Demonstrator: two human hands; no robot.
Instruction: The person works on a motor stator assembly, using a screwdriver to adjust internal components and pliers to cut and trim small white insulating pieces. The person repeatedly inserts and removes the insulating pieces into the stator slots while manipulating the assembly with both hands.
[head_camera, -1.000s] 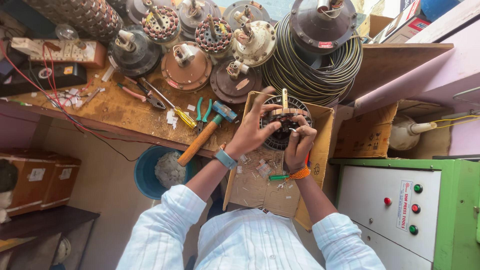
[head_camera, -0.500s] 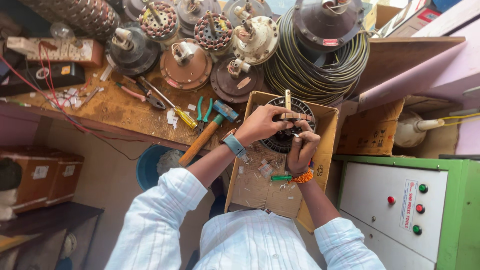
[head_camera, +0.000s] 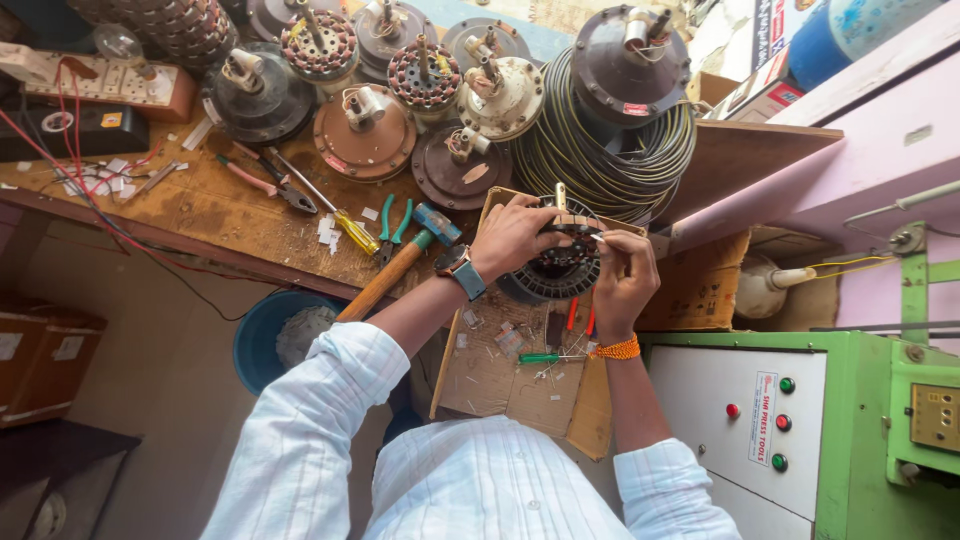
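You have the stator (head_camera: 560, 265), a dark ring of windings with a shaft sticking up, on the cardboard tray (head_camera: 500, 385) in front of you, and everything else sits around it: the big cable coil (head_camera: 610, 150) is just behind it, the green control cabinet (head_camera: 800, 420) is to its right, the blue bucket (head_camera: 262, 335) is below and to its left, and the hammer (head_camera: 395, 275) lies to its left with the handle hanging past the bench edge. The tray looks unsupported on your side of the stator, so pressing down hard could tip it and spill the stator into your lap. Your left hand (head_camera: 510, 235) is curled over the stator's left rim, gripping it; if that grip slackens while you pull, the ring could turn or slide. Your right hand (head_camera: 622, 275) is at the stator's right edge with thumb and forefinger pinched narrow on something thin, likely a wire or lead, though I cannot tell which; a sharp tug could snap it or scrape its coating on the core. The green screwdriver (head_camera: 540, 357) and small scraps lie loose just on your side of the stator, close to your wrists, and a stray forearm could sweep them off. The hammer handle could also be knocked by your left elbow.
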